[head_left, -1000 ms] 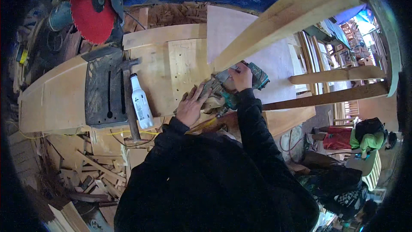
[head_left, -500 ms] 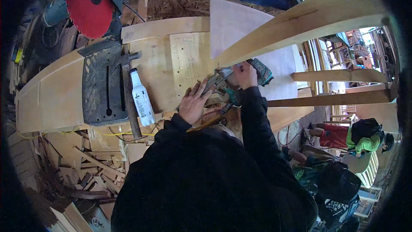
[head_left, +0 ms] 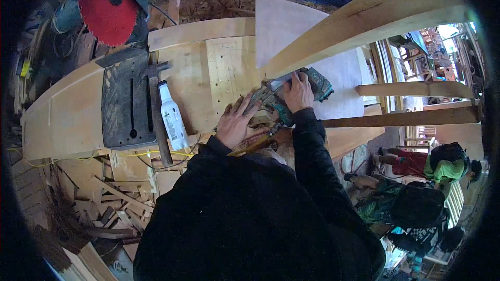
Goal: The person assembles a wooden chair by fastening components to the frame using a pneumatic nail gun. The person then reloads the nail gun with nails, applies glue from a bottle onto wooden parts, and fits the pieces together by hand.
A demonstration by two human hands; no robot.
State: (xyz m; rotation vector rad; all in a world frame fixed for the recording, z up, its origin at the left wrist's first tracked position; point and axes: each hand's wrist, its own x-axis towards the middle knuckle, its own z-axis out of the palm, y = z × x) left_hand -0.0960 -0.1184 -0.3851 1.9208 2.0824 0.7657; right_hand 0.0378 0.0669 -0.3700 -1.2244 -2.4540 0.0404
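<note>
A teal-and-black handheld power tool with grey metal parts sits at the near end of a curved wooden piece. My right hand is curled over the tool from above, its fingers on the casing. To its left, my left hand lies on the tool's metal front part, fingers stretched out and slightly spread. Part of the tool is hidden beneath both hands. Left of my left hand, a white bottle with a black cap lies beside a hammer on the bench.
A red circular saw blade hangs at the upper left above a dark metal plate. Wood offcuts litter the floor at lower left. Two wooden legs reach out at the right. Other people are at the lower right.
My right hand has shifted its hold, its fingers now lying further over the top of the tool. My left hand stays nearly in place. The whole view has shifted slightly.
</note>
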